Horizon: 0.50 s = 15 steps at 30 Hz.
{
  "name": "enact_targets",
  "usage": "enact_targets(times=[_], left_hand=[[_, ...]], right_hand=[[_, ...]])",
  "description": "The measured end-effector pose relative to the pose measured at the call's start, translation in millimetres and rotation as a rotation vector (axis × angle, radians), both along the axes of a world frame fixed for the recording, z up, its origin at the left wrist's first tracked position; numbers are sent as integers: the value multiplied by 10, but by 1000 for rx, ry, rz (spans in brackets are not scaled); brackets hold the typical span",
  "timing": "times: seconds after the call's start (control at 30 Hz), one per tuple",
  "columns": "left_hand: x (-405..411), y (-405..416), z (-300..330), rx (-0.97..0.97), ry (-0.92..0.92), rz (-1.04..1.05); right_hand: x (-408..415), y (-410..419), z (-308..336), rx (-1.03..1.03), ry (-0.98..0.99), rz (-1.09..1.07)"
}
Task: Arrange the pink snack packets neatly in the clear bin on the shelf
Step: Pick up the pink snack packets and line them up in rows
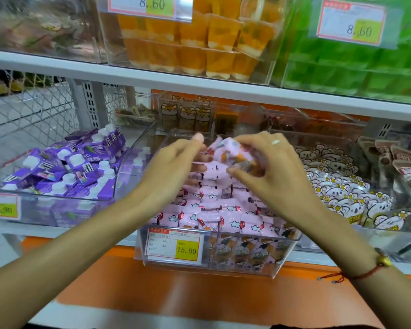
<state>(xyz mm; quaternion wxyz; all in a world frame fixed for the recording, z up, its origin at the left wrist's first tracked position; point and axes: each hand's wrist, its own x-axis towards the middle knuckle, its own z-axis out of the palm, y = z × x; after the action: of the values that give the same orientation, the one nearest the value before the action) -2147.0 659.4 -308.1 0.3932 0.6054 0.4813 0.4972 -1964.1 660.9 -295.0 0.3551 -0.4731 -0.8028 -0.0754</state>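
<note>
Your right hand [271, 172] has its fingers curled round a small bunch of pink printed snack packets [233, 154], lifted over the far half of the clear plastic bin [247, 262] in the middle of the shelf. Your left hand [176, 167] reaches in beside it, fingers bent among the packets; whether it actually grips one you cannot tell. The bin is nearly full: flat rows of pink packets [214, 210] lie on top, more stand upright behind its near wall, next to a price tag [175, 245] reading 15.80. Left is a clear bin of purple cartons [64, 172]; right, one of white flower-printed packets [342, 193].
</note>
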Motion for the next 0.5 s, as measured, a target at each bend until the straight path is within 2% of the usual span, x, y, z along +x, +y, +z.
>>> enact_targets(times=[0.07, 0.13, 0.23, 0.37, 0.5], left_hand=[[-40, 6, -77, 197, 309, -8], [-88, -1, -171, 289, 644, -52], [-121, 30, -280, 370, 1046, -119], [-129, 58, -276, 433, 1151, -118], [-123, 61, -273, 453, 1153, -96]], right_hand=[[52, 22, 21, -100, 296, -9], [88, 51, 8, -241, 564, 3], [99, 81, -61, -387, 752, 1], [8, 70, -182, -391, 719, 33], [-85, 65, -259, -347, 467, 21]])
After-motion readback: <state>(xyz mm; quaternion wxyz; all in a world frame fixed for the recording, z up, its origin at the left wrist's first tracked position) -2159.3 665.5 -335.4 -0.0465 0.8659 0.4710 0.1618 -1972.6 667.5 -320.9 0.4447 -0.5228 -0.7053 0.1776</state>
